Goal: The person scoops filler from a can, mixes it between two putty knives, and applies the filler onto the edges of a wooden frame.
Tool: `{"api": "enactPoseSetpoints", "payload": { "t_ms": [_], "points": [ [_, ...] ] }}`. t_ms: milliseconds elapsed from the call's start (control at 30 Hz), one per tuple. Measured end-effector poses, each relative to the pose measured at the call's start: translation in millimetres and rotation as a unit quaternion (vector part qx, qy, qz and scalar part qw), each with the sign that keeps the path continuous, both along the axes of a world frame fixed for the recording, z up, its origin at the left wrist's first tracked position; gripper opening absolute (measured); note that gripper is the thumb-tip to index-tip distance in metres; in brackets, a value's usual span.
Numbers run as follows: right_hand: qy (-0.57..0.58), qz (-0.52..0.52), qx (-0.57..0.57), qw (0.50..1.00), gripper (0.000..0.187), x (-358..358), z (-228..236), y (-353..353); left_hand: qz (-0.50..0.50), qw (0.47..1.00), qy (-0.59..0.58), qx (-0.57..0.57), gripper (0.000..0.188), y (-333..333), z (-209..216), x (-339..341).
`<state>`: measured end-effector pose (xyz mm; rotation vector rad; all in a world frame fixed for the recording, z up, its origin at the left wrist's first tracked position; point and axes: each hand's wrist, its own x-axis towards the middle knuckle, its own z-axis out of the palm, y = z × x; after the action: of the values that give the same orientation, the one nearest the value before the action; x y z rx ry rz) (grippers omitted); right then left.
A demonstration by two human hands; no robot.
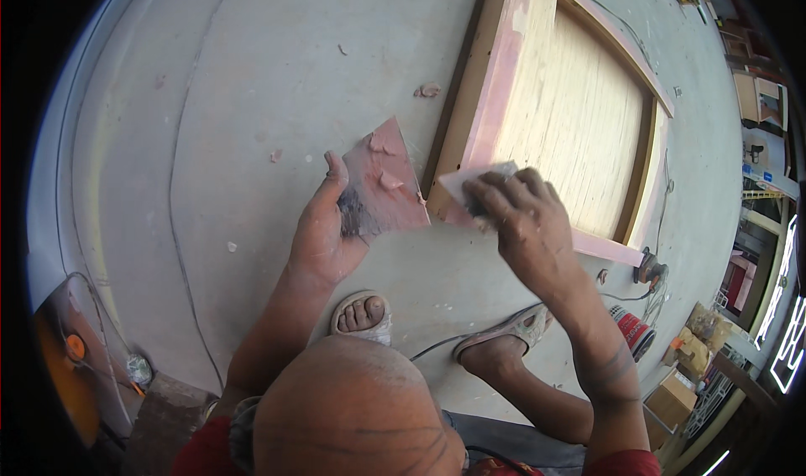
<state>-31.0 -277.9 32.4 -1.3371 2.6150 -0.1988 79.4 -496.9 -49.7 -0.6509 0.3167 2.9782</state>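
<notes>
My left hand (323,224) holds a flat square board (382,182) smeared with pinkish-red putty, thumb on top. My right hand (520,220) grips a small flat scraper (470,182) and presses it on the near left corner of a wooden frame (491,81). The frame lies flat on the concrete floor, its rim coated in pink putty, with a pale plywood panel (579,123) inside. My two sandalled feet (363,316) stand just below the hands.
Small lumps of pink putty (426,91) lie on the grey floor (252,98). A thin cable (180,224) curves across the floor at left. A power tool (651,268) and a red can (631,329) sit at right, with cardboard boxes (672,396) beyond.
</notes>
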Motion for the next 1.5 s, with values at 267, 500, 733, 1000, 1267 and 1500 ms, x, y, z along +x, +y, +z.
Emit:
{"api": "enactPoseSetpoints", "payload": {
  "t_ms": [267, 500, 733, 1000, 1267, 1500],
  "points": [
    [-0.075, 0.020, 0.019, 0.997, 0.046, 17, 49, 3, -0.023, 0.994, 0.037, 0.102, 0.053, 0, -24, 14],
    [0.055, 0.194, -0.102, 0.974, 0.050, 50, 36, 8, -0.181, 0.978, 0.054, 0.091, 0.054, 39, 14, 3],
    [0.101, 0.122, -0.025, 0.987, 0.050, -19, 11, 8, -0.021, 0.995, 0.083, 0.043, 0.052, 17, 17, 9],
    [0.216, -0.042, -0.087, 0.972, 0.046, -173, -32, -16, 0.032, 0.998, -0.039, 0.046, 0.039, 15, 31, -1],
    [0.129, 0.007, -0.030, 0.991, 0.044, -96, -34, -8, 0.012, 0.999, -0.018, 0.034, 0.039, 8, 24, 3],
    [-0.038, 0.051, 0.086, 0.994, 0.062, 20, -5, 34, 0.028, 0.996, -0.024, 0.076, 0.038, 9, 30, -8]
  ]
}}
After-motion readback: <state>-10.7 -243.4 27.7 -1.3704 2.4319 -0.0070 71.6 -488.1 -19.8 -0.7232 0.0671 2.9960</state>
